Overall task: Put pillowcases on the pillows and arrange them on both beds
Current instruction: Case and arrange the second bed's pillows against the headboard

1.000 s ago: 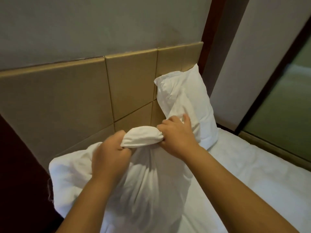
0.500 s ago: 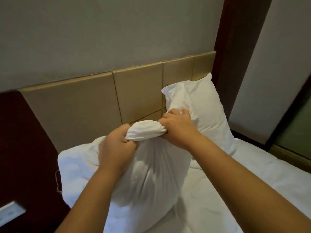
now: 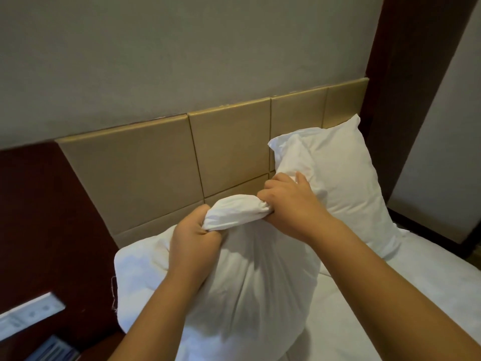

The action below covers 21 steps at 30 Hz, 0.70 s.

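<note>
A white pillow in its pillowcase stands on end on the bed, in front of me. Its top edge is bunched into a roll between my hands. My left hand grips the left end of that roll, and my right hand grips the right end. A second cased white pillow leans upright against the tan headboard at the right, just behind my right hand. The lower end of the held pillow is hidden by my forearms.
A dark red-brown wood panel flanks the headboard on the left, with a white switch plate low in it. A dark wood post stands at the right, with a pale wall beyond it.
The view has tilted and drifted, bringing the left wood panel and switch plate into sight. Both hands keep their grip on the bunched pillowcase top, now lower in the frame.
</note>
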### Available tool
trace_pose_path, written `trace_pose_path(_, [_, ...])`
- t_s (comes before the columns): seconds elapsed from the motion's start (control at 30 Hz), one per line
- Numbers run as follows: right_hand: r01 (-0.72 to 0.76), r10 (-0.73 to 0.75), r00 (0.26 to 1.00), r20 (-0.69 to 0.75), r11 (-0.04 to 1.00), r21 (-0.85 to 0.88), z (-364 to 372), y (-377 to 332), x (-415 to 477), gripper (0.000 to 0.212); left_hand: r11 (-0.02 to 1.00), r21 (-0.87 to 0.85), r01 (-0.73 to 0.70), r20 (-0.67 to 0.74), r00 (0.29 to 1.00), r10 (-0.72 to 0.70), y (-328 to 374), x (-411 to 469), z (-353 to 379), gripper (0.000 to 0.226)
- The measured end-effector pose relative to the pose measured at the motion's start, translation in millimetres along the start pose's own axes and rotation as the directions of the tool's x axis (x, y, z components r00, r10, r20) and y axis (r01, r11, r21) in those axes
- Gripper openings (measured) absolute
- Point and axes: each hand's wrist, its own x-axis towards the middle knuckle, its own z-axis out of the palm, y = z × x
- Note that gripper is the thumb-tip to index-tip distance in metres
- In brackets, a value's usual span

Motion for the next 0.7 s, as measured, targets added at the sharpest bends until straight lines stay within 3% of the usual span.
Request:
trace_pose_path(0.13, [0.007,-0.008,1.000,-0.017,1.000,-0.024,11,7,9,0.006,1.000,-0.012,0.018,0.007,1.000,-0.018,-12,9,6,0.021])
trace_pose_path(0.23, [0.000,-0.004,0.993,0.114,1.000,0.029,35,12,15,0.004,0.994,0.070,0.082,0.111,0.990,-0.089,-31,18,13,0.013])
trace_pose_path(0.3, [-0.012,0.004,0.984,0.179,0.999,0.044,48,18,24,0.019,0.990,0.095,0.101,0.178,0.977,-0.116,-40,29,15,0.013])
trace_pose_path(0.47, [0.026,-0.050,0.982,0.181,0.991,0.132,43,35,76,0.037,0.992,0.108,0.059,0.316,0.944,-0.091,-53,82,-1,0.023])
trace_pose_path(0.6, [0.050,-0.070,0.973,0.222,0.994,0.095,42,59,133,0.049,0.936,0.351,-0.010,0.386,0.912,-0.135,-70,125,-20,0.027])
trace_pose_path(0.7, [0.088,-0.085,0.971,0.222,0.996,-0.002,54,72,172,0.045,0.810,0.549,-0.204,0.451,0.889,-0.082,-79,157,-28,0.037])
